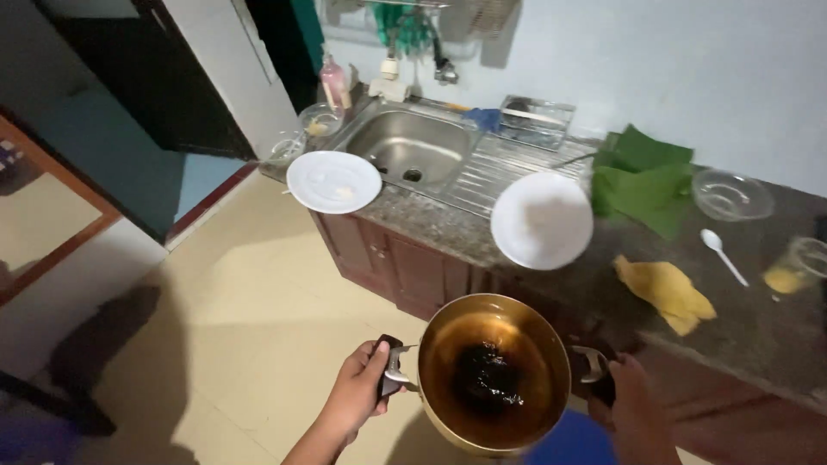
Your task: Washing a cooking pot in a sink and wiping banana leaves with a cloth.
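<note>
I hold a round gold-coloured pot (494, 375) by its two side handles over the floor, in front of the counter. My left hand (360, 392) grips the left handle and my right hand (633, 405) grips the right one. Inside the pot lies a dark, burnt-looking residue at the bottom, with brown staining up the walls. A blue object (573, 441) shows just under the pot's lower right edge.
On the stone counter (758, 319) sit two white plates (334, 181) (542, 220), a steel sink (413, 146), green leaves (642, 176), a yellow cloth (665, 291), a white spoon (722, 254), a glass bowl (732, 195) and a cup (797, 267). Brown cabinets stand below.
</note>
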